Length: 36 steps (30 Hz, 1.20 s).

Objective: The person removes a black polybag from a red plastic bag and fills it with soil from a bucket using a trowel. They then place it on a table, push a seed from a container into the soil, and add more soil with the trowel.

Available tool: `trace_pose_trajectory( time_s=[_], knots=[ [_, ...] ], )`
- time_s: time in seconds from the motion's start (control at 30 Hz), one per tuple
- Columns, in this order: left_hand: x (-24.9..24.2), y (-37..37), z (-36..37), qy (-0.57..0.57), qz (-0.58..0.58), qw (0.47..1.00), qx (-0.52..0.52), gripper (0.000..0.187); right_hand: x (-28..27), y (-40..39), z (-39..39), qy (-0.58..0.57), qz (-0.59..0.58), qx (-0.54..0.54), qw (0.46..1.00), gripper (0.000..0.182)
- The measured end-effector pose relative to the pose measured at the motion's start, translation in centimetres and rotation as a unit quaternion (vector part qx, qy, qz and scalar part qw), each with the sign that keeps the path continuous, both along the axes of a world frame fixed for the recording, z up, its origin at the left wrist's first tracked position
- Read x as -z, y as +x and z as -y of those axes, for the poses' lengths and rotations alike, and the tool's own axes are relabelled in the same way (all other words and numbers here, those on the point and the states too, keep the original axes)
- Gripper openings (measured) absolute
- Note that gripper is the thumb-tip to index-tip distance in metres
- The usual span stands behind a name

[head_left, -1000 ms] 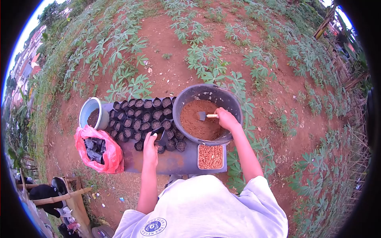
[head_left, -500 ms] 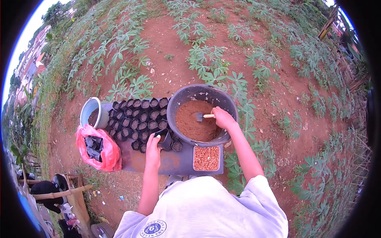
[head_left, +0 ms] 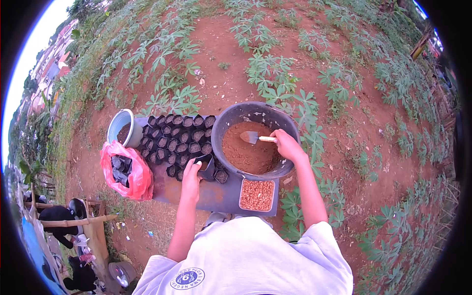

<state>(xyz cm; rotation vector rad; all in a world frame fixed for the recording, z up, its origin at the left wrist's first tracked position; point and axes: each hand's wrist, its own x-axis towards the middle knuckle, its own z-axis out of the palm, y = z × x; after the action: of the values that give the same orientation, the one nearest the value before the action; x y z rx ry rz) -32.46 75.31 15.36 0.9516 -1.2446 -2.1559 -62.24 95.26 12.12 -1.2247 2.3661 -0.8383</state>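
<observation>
Pinching a small black bag (head_left: pixel 205 166) open in the left hand (head_left: pixel 191 179), the right hand (head_left: pixel 285 143) clenches a loaded trowel (head_left: pixel 251 137) whose soil may spill if tilted.

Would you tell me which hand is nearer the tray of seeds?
Left. The left hand is just left of the seed tray; the right hand is farther, over the bucket.

Open daylight falls on red-brown bare earth (head_left: pixel 221 44) planted with rows of leafy green cassava plants (head_left: pixel 275 78). A dark flat tabletop (head_left: pixel 216 194) stands on the soil. At the lower left, rough wooden poles (head_left: pixel 73 221) lie near dry grass, and distant buildings (head_left: pixel 51 59) line the left edge under pale sky.
</observation>
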Motion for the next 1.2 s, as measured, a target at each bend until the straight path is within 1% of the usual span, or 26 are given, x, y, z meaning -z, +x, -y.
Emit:
trace_pose_trajectory(
  time_s=[0.03, 0.1, 0.2, 0.23, 0.3, 0.37, 0.43, 0.47, 0.53, 0.57, 0.63, 0.67, 0.7, 0.73, 0.8, 0.87, 0.9, 0.97, 1.03, 1.13, 1.2],
  knots=[
    [-0.1, -0.1, -0.1, 0.0, 0.006, 1.0, 0.001, 0.024, -0.9, 0.2, -0.4, -0.002, 0.001, 0.0, 1.0, 0.014],
    [-0.2, -0.5, -0.2, -0.001, 0.013, 1.0, 0.004, 0.023, -3.0, 0.7, -1.2, -0.043, 0.014, 0.0, 0.999, 0.016],
    [-0.4, -1.1, -0.5, -0.004, 0.007, 1.0, 0.021, 0.023, -7.3, 2.2, -2.3, -0.075, 0.029, -0.01, 0.997, 0.015],
    [-0.6, -1.3, -0.9, -0.013, 0.012, 1.0, 0.015, 0.023, -8.5, 2.7, -2.5, -0.079, 0.025, -0.01, 0.997, 0.015],
    [-0.2, -1.7, -1.1, -0.023, 0.008, 1.0, 0.009, 0.023, -10.8, 3.7, -3.1, -0.092, -0.02, -0.04, 0.995, 0.016],
    [1.6, -2.1, -1.2, -0.08, 0.028, 0.996, 0.01, 0.024, -13.2, 4.8, -3.1, -0.093, -0.035, -0.052, 0.994, 0.017],
    [1.5, -2.7, -1.9, -0.089, 0.012, 0.996, 0.013, 0.027, -14.4, 5.9, -3.1, -0.094, -0.057, -0.087, 0.99, 0.021],
    [1.4, -2.9, -2.2, -0.124, 0.024, 0.992, 0.007, 0.028, -15.0, 6.5, -2.9, -0.091, -0.057, -0.086, 0.991, 0.021],
    [0.3, -3.3, -2.9, -0.177, 0.048, 0.983, -0.005, 0.029, -15.7, 7.4, -2.5, -0.076, -0.075, -0.109, 0.988, 0.021],
    [0.5, -3.3, -3.0, -0.174, 0.048, 0.984, -0.005, 0.029, -15.9, 7.7, -2.3, -0.072, -0.075, -0.109, 0.989, 0.021],
    [0.2, -3.4, -3.3, -0.282, 0.061, 0.957, -0.003, 0.029, -16.1, 8.1, -2.0, -0.049, -0.102, -0.13, 0.985, 0.021],
    [-0.1, -3.3, -3.5, -0.31, 0.084, 0.947, 0.004, 0.03, -16.2, 8.4, -1.9, -0.046, -0.1, -0.131, 0.985, 0.021],
    [-0.3, -3.2, -3.7, -0.307, 0.086, 0.948, 0.004, 0.03, -16.2, 8.6, -1.6, -0.036, -0.117, -0.139, 0.983, 0.021],
    [-0.4, -3.1, -3.8, -0.337, 0.095, 0.937, 0.0, 0.03, -16.3, 8.8, -1.4, -0.027, -0.135, -0.147, 0.979, 0.022],
    [-0.7, -3.0, -4.0, -0.382, 0.106, 0.918, -0.007, 0.029, -16.5, 9.3, -0.9, -0.013, -0.127, -0.153, 0.98, 0.022],
    [-1.0, -2.9, -4.2, -0.397, 0.099, 0.913, -0.012, 0.029, -16.6, 9.8, -0.3, 0.003, -0.119, -0.159, 0.98, 0.023],
    [-1.0, -2.8, -4.3, -0.413, 0.093, 0.906, -0.015, 0.029, -16.6, 10.1, 0.1, 0.003, -0.137, -0.169, 0.976, 0.021],
    [-1.0, -2.7, -4.3, -0.409, 0.093, 0.908, -0.012, 0.029, -16.9, 10.8, 0.9, 0.004, -0.156, -0.178, 0.972, 0.019],
    [-0.8, -2.7, -4.2, -0.406, 0.092, 0.909, -0.007, 0.028, -17.5, 11.4, 1.6, -0.007, -0.177, -0.199, 0.964, 0.011],
    [-0.6, -2.6, -4.2, -0.396, 0.094, 0.913, -0.006, 0.029, -17.6, 11.7, 2.5, 0.006, -0.181, -0.22, 0.959, 0.015],
    [-0.7, -2.4, -4.2, -0.392, 0.099, 0.914, 0.004, 0.029, -17.9, 12.1, 3.0, -0.002, -0.18, -0.222, 0.958, 0.015]
  ],
)
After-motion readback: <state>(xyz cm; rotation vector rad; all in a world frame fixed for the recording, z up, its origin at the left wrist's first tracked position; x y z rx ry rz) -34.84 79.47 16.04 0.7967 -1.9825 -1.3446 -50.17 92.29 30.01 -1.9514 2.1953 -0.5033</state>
